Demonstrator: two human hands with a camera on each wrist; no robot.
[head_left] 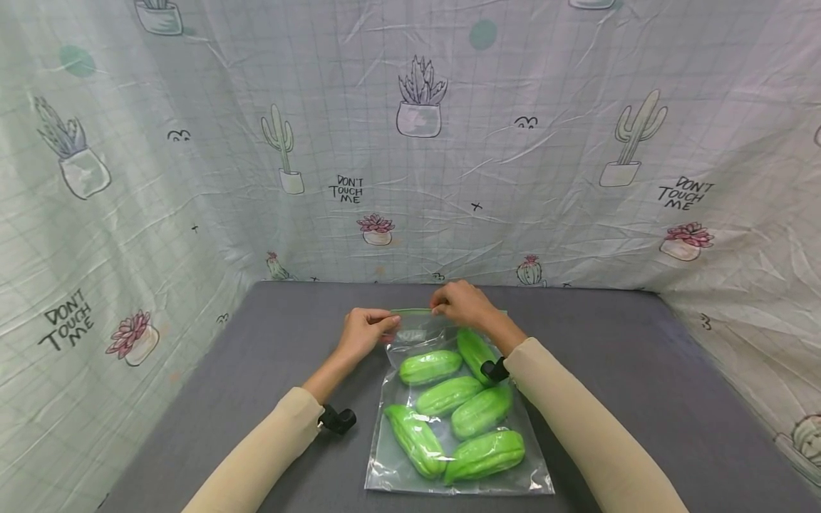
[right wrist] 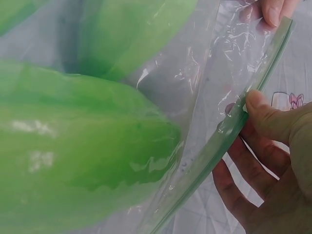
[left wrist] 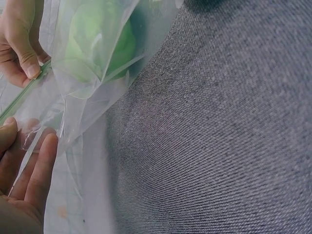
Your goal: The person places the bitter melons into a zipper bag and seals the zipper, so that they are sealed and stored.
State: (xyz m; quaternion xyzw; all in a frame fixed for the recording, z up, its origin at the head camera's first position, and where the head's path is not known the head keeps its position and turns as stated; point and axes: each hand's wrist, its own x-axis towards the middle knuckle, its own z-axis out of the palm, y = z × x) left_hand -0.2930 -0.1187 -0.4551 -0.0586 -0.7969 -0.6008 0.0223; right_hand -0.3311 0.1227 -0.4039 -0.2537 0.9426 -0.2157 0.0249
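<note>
A clear zip bag (head_left: pixel 400 420) lies on the dark grey table with several light-green, ridged vegetables (head_left: pixel 482 412) inside, like chayotes or short gourds. Along its far edge runs a green zip strip (right wrist: pixel 267 63). My left hand (head_left: pixel 365 331) pinches the bag's top left corner between thumb and fingers. Farther right along the strip, my right hand (head_left: pixel 463 303) pinches the green zip between thumb and forefinger. In the right wrist view the thumb (right wrist: pixel 261 109) presses on the strip, with the other fingers behind it. The bag's mouth is lifted a little off the table.
The grey tabletop (head_left: pixel 269 356) spreads to both sides of the bag. A pale curtain (head_left: pixel 474 164) printed with cacti hangs behind and along both sides. Black wrist cameras (head_left: pixel 338 419) sit on both wrists, the right one over the bag.
</note>
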